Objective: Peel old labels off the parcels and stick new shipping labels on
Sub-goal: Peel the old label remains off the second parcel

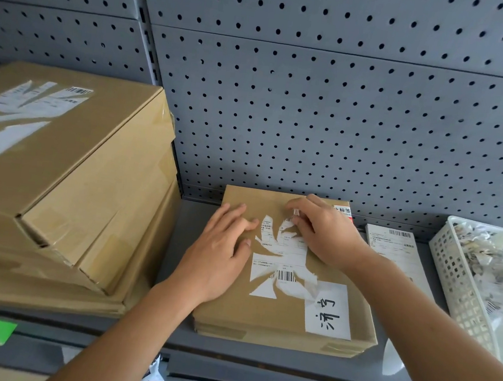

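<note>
A flat brown parcel [280, 314] lies on the grey shelf in front of me. A torn white old label [280, 261] with a barcode is stuck on its top, next to a white sticker with handwritten characters [329, 310]. My left hand [222, 249] rests flat on the parcel's left part, fingers straight beside the label. My right hand [323, 229] pinches a small curled strip of the label [296, 212] at its upper edge.
A stack of larger brown boxes [58, 188] with a torn label stands at the left. A sheet of new shipping labels [396, 246] lies right of the parcel. A white perforated basket [457, 283] holds several paper scraps at the far right. Grey pegboard [315, 104] behind.
</note>
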The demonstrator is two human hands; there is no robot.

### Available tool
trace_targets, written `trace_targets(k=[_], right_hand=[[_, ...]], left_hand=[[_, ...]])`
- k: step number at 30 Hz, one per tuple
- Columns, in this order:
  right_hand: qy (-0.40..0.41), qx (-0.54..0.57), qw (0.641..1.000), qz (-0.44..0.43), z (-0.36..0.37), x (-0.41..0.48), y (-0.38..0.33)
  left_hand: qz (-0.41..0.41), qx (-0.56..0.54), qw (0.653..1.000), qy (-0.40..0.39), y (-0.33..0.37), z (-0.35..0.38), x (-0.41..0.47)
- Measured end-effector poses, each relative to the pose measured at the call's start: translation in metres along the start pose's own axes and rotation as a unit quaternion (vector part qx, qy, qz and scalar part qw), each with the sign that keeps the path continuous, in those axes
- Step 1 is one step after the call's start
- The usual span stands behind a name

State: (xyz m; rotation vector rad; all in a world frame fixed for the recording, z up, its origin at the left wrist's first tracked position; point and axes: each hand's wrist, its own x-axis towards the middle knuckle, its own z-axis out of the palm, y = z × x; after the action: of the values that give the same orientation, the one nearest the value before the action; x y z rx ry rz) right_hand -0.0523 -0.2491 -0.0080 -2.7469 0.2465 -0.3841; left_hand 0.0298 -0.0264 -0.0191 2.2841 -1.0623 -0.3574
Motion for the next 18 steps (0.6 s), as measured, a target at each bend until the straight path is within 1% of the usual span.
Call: trace_targets(k=[5, 8, 11, 14, 18], right_hand=[[0.014, -0.007, 1.0, -0.001, 0.004, -0.001, -0.001], [0.011, 0.019, 1.0, 0.011, 0.003, -0.003, 0.0], [0.027, 0.088, 0.995, 0.027, -0.004, -0.008, -0.002], [0.044, 0.198, 0.975, 0.086, -0.016, -0.014, -0.011], [0.035, 0.255, 0.958, 0.124, -0.018, -0.023, -0.02]], left_hand=[[-0.002, 0.0, 1.0, 0.0, 0.0, 0.0, 0.0], [-0.002, 0.0, 1.0, 0.001, 0.001, -0.001, -0.001], [-0.002, 0.002, 1.0, 0.002, 0.001, 0.0, 0.0], [-0.002, 0.002, 1.0, 0.002, 0.0, 0.0, 0.0], [-0.002, 0.002, 1.0, 0.004, -0.001, 0.001, 0.0]])
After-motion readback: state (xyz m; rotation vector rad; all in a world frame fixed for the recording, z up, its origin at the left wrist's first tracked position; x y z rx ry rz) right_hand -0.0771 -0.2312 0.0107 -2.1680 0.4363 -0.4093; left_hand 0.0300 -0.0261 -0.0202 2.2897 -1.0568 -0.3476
